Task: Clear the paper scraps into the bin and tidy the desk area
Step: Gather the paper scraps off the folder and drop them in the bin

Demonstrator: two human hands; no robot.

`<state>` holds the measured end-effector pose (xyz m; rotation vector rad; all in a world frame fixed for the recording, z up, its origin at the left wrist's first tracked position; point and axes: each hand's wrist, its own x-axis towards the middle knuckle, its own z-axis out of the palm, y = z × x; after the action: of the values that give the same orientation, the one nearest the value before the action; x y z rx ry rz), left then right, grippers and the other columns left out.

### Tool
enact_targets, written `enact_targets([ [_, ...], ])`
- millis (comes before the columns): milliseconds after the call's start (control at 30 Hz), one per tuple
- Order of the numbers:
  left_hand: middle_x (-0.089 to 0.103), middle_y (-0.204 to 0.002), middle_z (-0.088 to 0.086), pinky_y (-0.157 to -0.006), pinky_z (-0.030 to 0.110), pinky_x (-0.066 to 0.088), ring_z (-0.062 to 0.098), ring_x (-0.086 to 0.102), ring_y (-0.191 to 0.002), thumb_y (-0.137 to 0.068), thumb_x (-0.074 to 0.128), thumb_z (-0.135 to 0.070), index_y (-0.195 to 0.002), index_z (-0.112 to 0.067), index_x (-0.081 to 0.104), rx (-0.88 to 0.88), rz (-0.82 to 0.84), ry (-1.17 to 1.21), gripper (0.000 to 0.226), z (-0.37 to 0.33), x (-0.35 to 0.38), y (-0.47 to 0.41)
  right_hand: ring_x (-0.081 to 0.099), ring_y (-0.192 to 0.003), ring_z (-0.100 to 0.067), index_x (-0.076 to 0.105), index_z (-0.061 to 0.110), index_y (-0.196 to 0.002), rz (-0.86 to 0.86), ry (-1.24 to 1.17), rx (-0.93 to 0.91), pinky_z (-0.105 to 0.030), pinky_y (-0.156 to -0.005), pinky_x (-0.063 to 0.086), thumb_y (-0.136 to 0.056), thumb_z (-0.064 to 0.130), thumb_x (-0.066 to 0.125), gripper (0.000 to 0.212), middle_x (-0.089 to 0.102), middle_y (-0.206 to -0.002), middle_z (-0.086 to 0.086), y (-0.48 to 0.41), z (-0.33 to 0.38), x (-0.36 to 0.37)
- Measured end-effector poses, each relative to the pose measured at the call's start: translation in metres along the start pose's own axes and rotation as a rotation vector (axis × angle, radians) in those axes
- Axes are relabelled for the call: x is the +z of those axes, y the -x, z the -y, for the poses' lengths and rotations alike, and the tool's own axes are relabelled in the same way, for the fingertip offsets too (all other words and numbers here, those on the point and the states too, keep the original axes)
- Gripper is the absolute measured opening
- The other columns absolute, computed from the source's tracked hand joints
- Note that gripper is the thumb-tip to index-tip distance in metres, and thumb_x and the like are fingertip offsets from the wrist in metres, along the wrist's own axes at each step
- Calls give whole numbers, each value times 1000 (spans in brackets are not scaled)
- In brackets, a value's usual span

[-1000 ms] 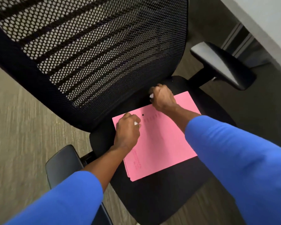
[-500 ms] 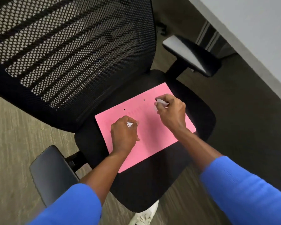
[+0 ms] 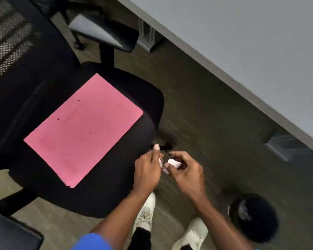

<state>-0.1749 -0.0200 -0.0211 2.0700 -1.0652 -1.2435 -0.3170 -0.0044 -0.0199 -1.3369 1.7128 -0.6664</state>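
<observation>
Your left hand [image 3: 147, 171] and right hand [image 3: 185, 171] meet just off the front edge of the office chair [image 3: 101, 192], over the floor [image 3: 206, 112]. Both are curled and pinching the white paper scraps [image 3: 173, 162]: one piece sits in your right fingertips, another peeks out between the two hands, which nearly touch. Your left thumb sticks up. The scraps are in the air, clear of the seat. The pink folder [image 3: 83, 129] lies flat on the seat, bare of scraps. The black bin [image 3: 254, 218] stands on the floor down by your right forearm, near your pale shoes [image 3: 192, 235], with something pale inside, too blurred to name. The grey desk [image 3: 242, 42] runs across the upper right, well apart from your hands.
</observation>
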Motion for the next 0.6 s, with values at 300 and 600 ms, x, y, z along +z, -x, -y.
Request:
enact_targets([
  [300, 81, -85, -3, -88, 36, 53, 21, 74, -95, -107, 29, -67, -86, -29, 82, 113, 337, -173, 69, -16, 126, 65, 70, -99, -2, 74, 25, -112, -103, 63, 143, -28, -87, 57, -80, 19, 81, 33, 75, -107, 13, 61, -81, -91],
  [600, 78, -103, -4, -102, 42, 51, 24, 71, -116, -103, 26, -73, -103, -23, 74, 132, 708, -298, 69, -26, 243, 142, 71, -84, -27, 68, 5, -96, -356, 64, 424, -46, -77, 57, -82, 13, 79, 19, 75, -90, -8, 122, -179, -160],
])
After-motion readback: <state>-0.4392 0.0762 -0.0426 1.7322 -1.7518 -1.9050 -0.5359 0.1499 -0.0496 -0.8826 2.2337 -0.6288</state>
